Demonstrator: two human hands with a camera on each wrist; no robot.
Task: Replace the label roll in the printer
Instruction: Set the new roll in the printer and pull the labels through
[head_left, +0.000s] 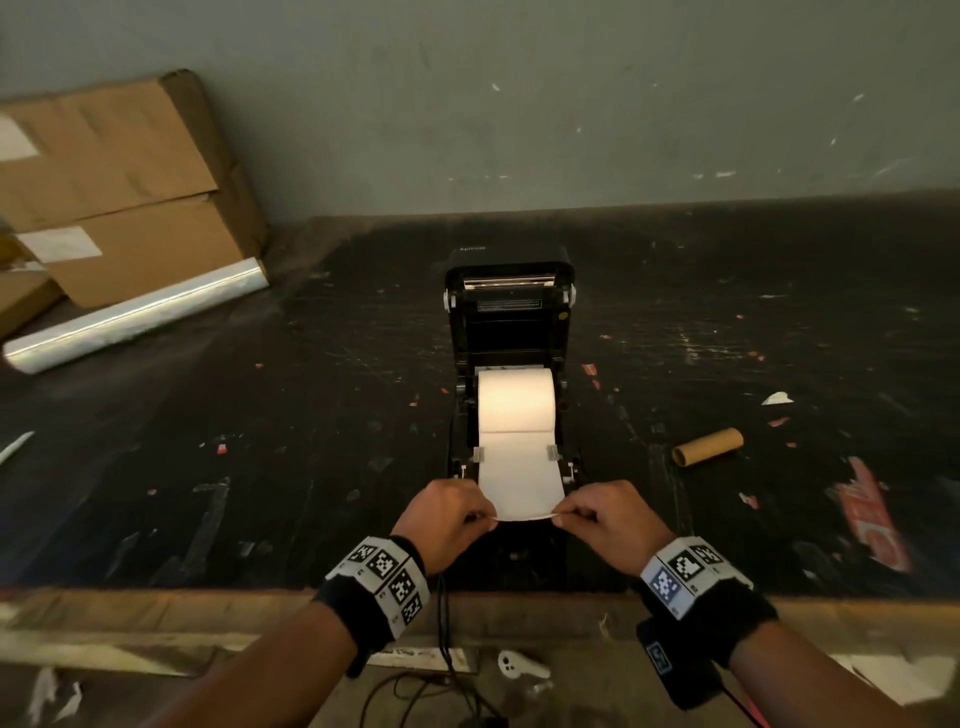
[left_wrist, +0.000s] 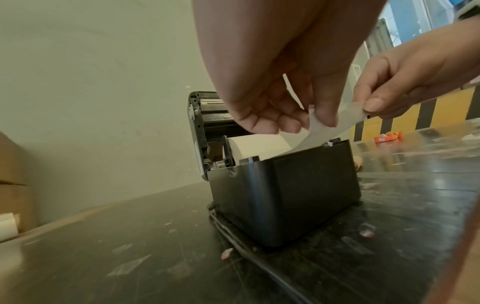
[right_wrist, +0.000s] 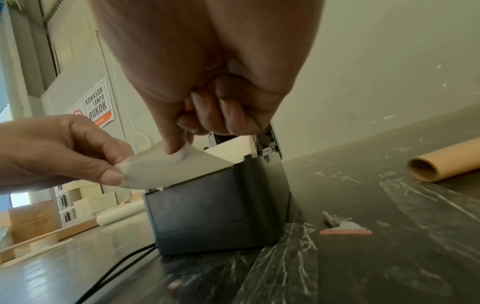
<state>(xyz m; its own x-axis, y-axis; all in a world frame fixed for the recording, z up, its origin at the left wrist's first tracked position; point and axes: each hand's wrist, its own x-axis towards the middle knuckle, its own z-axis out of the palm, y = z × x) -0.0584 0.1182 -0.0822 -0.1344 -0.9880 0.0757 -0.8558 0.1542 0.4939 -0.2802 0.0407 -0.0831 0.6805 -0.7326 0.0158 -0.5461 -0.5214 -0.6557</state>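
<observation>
Two hands pinch the free end of the label strip (head_left: 521, 486): the left hand (head_left: 447, 519) takes its left corner between thumb and fingertips, the right hand (head_left: 608, 519) its right corner. Just beyond both hands, the white label roll (head_left: 516, 401) sits in the open black label printer (head_left: 511, 322), lid tilted back. Well right of the right hand lies an empty cardboard core (head_left: 707, 447) on the dark worktable (head_left: 260, 441).

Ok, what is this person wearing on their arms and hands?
Both forearms are bare, no sleeves or gloves. The left wrist and right wrist each carry a black fuzzy band topped by white blocks printed with black square tag markers. A small black device hangs under the right band.
</observation>
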